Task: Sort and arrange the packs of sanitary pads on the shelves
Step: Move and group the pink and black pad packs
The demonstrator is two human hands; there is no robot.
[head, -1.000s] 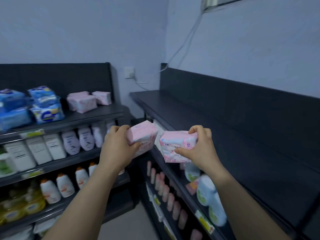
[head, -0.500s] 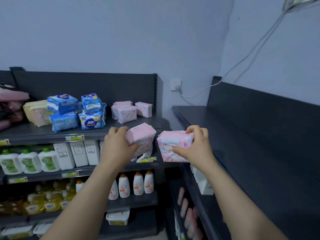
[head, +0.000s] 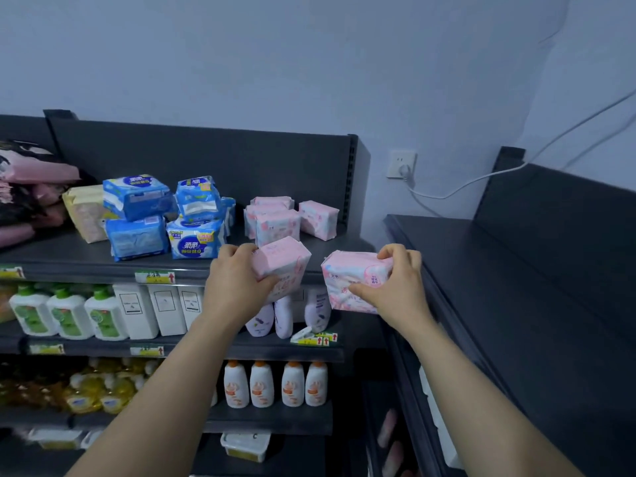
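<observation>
At the front edge of the dark grey metal top shelf [head: 86, 263], two packs are held up side by side, one per hand.

Grip, left hand [head: 237, 287]: fingers curled over the top and thumb low on the side, holding a pale pink plastic-wrapped pad pack [head: 287, 265]. It is tilted and overlaps the shelf lip; contact with the shelf cannot be told.

Grip, right hand [head: 395, 290]: fingers over the top edge and thumb on the front face, holding a pink-and-white printed pad pack [head: 354, 280] just off the shelf's right end. The held packs are near each other, not touching.

On the shelf behind the left pack is a cluster of matching pink pad packs [head: 275, 222], some stacked. Left of that are blue-and-white pad packs [head: 165, 218] piled two high, then a pale yellow pack [head: 86, 215], with dark pink bags [head: 31, 187] at far left.

Shelf below: white bottles with green caps [head: 65, 311], white boxes [head: 165, 308], lilac bottles [head: 285, 318]. Lower still: white bottles with orange caps [head: 272, 383].

A white wall socket [head: 401, 163] with a cable plugged in sits right of the back panel.
</observation>
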